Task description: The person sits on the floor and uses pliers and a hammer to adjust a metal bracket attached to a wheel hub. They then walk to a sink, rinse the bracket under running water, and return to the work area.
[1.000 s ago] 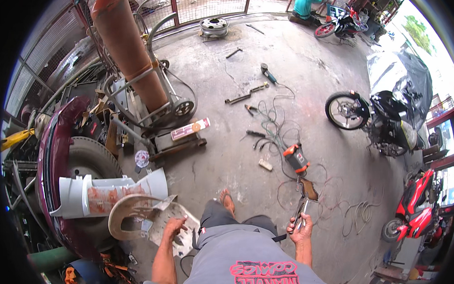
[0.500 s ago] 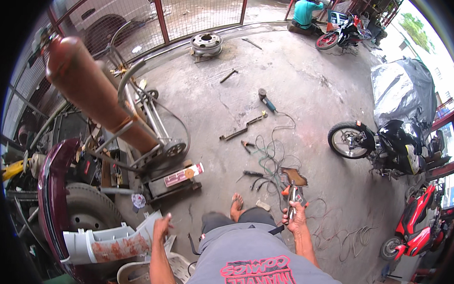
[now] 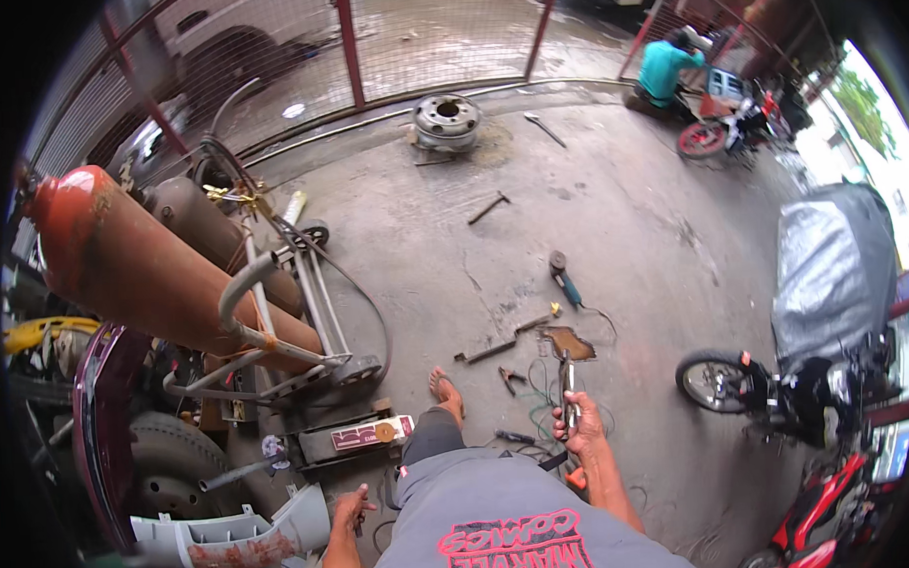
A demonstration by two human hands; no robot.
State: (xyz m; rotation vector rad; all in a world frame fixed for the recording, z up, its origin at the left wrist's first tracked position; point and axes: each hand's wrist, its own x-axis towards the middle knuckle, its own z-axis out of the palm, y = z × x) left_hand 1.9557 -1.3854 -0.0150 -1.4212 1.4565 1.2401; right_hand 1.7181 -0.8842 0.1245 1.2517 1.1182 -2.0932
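Note:
My right hand [image 3: 582,426] is wrapped round metal locking pliers [image 3: 570,385], which point away from me. At their jaws is a flat, irregular piece of rusty brown metal [image 3: 569,344], held above the floor. My left hand [image 3: 352,510] hangs at my left side, its fingers loosely bent and apart, with nothing seen in it. Close by that hand lies a grey plastic car trim piece [image 3: 303,520] with a rusty-looking patch. An orange-and-black clamp [image 3: 511,378] and cables lie on the floor near the pliers.
A tall orange-brown gas cylinder [image 3: 153,259] leans on a wheeled cart at left. Ahead are an angle grinder [image 3: 562,278], a cutting torch [image 3: 507,342], a hammer [image 3: 488,208] and a wheel rim [image 3: 447,122]. Motorcycles [image 3: 779,388] stand right; a co-worker [image 3: 661,71] crouches far right.
I have stepped forward, so the floor tools and cylinder shift in view. My right hand has carried the pliers and metal piece forward past the cables. My left hand has lowered.

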